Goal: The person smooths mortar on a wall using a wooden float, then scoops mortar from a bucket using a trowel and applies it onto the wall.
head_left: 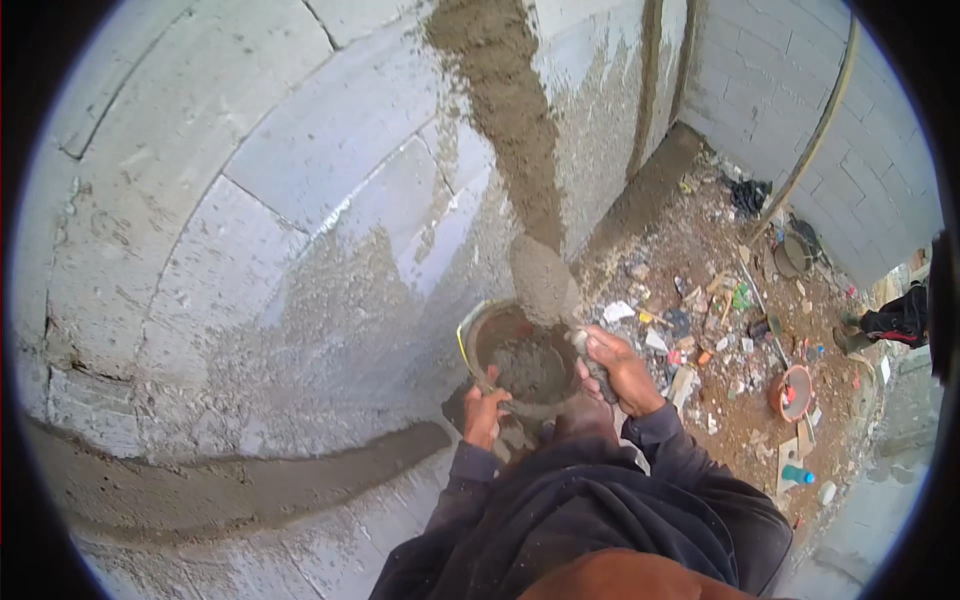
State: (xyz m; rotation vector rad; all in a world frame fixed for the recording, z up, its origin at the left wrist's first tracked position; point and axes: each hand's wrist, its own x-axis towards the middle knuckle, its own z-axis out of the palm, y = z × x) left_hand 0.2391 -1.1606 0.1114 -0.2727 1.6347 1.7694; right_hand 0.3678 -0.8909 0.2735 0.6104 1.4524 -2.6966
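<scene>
A round bucket (474, 326) of wet grey mortar (527, 368) is in front of me, close to the block wall. My left hand (484, 412) is closed on the near left of its rim. In my right hand (625, 372), fingers wrapped round the handle, is a trowel. Its rounded blade (543, 280), coated in mortar, is over the bucket's far right edge, near the foot of a wet mortar strip (515, 120) on the wall. Whether the blade touches the wall I cannot tell.
Rubble and scraps (700, 320) litter the ground to the right. An orange bucket (793, 392), a dark bucket (795, 255) and a blue bottle (797, 474) lie among it. A long pole (812, 140) leans at the far right. Another person's leg (890, 322) shows at the right edge.
</scene>
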